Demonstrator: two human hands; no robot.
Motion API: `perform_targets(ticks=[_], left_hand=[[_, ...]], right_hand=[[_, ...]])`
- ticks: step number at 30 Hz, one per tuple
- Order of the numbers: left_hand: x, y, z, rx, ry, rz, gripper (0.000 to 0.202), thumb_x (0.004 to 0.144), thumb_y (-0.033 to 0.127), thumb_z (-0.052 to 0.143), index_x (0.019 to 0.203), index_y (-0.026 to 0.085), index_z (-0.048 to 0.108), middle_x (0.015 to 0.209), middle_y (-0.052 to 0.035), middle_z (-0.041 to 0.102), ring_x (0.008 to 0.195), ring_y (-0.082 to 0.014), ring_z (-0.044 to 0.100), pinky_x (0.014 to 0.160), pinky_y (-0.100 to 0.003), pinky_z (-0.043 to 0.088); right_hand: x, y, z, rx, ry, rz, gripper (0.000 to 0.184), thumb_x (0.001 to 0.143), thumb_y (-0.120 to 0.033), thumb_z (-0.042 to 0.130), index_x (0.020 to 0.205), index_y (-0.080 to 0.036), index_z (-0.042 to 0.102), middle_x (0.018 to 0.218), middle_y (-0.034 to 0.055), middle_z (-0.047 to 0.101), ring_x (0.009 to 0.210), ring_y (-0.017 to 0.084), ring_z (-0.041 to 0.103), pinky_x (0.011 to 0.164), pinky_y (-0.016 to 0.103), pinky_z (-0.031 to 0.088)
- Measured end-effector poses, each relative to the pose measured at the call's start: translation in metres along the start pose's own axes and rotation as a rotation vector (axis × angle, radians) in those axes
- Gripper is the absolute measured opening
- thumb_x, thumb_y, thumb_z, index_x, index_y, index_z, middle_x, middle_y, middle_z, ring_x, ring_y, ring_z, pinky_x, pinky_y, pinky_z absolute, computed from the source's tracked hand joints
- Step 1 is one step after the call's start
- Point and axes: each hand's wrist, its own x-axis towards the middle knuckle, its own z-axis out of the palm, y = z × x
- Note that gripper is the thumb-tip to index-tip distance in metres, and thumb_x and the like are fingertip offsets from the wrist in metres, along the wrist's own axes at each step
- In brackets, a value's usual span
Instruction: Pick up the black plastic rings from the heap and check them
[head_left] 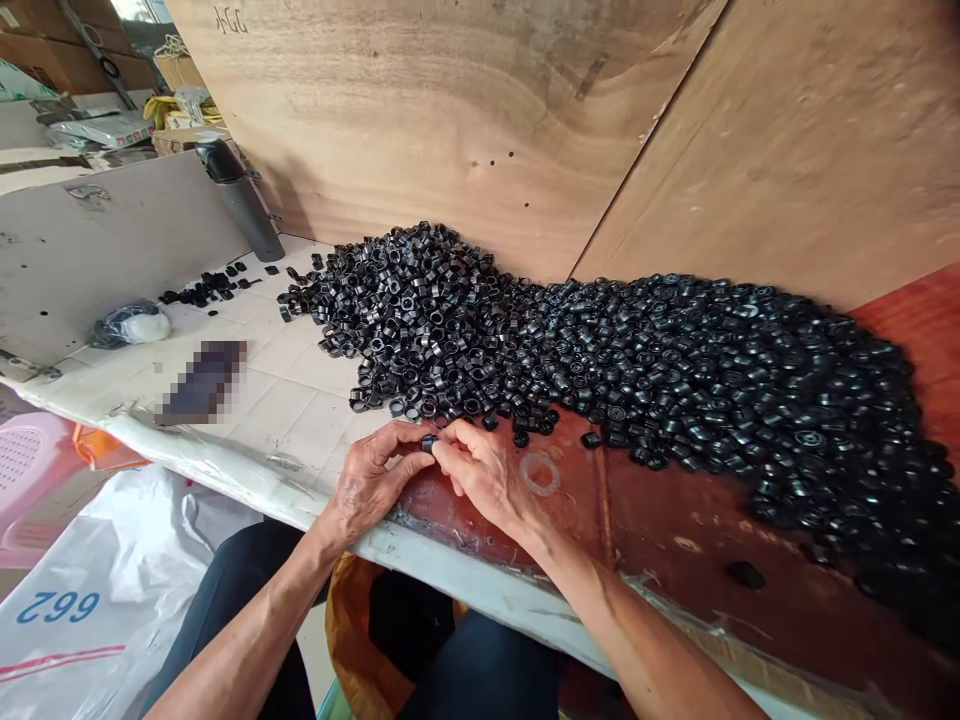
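My left hand (373, 478) and my right hand (484, 472) meet at the table's front edge, fingertips pinched together on one small black ring part (428, 443). Just beyond them lies a big heap of black ring parts (420, 320) on the pale left half of the table. A second, larger heap of black cap-like parts (720, 370) spreads to the right over the red surface (675, 530). Both hands are closed around the small part.
Plywood boards (465, 110) stand behind the heaps. A dark bottle (240, 195) stands at the back left, near a few stray black parts (206, 288) and a bagged bundle (131, 323). A white sack (90, 600) and pink crate (26, 460) sit below the table's left edge.
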Motion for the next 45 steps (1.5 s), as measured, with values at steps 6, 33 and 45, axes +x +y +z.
perform_targets(ticks=[6,33,45], left_hand=[[0.0,0.004,0.003,-0.183,0.024,-0.103,0.028,0.087,0.04,0.083,0.107,0.021,0.077,0.107,-0.006,0.082,0.094,-0.0216,0.078,0.092,-0.035,0.062],[0.011,0.0,0.014,0.401,-0.13,-0.133,0.031,0.086,0.021,0.069,0.117,0.023,0.066,0.101,-0.0009,0.075,0.072,-0.016,0.067,0.071,-0.03,0.054],[0.016,0.003,0.016,0.562,-0.121,0.057,0.02,0.084,0.02,0.066,0.104,0.023,0.069,0.092,-0.0001,0.067,0.062,-0.0135,0.061,0.066,-0.029,0.05]], right_hand=[[0.001,-0.004,-0.001,0.099,0.066,-0.079,0.007,0.087,-0.029,0.064,0.088,-0.023,0.061,0.069,-0.0039,0.062,0.059,0.013,0.058,0.056,0.024,0.043],[0.006,0.016,-0.019,-0.394,-0.073,-0.178,0.032,0.079,-0.002,0.062,0.104,-0.02,0.07,0.096,0.0044,0.072,0.085,0.018,0.066,0.075,0.027,0.048],[0.017,0.026,-0.068,-0.625,0.235,-0.075,0.019,0.083,-0.012,0.068,0.1,-0.02,0.069,0.095,0.0035,0.068,0.081,0.019,0.065,0.074,0.029,0.046]])
